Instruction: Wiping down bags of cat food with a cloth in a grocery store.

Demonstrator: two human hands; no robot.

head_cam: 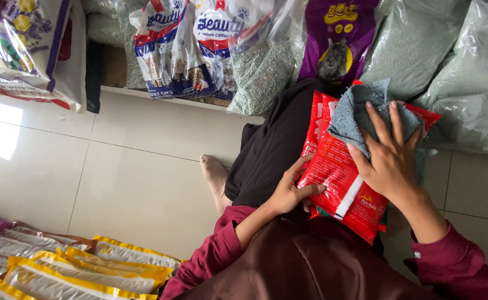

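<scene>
Red pouch is lying on the lap, propped at a slant. Left hand is curling loosely around its lower left edge. Right hand, fingers spread flat, is pressing a grey cloth onto the top. Risk: that light edge grip is letting the glossy pouch slide toward the floor; cloth bunching, probably missing patches.

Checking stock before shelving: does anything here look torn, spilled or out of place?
Nothing stands out. The red plastic pouch looks intact on the lap, left hand steadying it, right hand pressing a grey-blue cloth on it. No spill on the tiled floor.
</scene>
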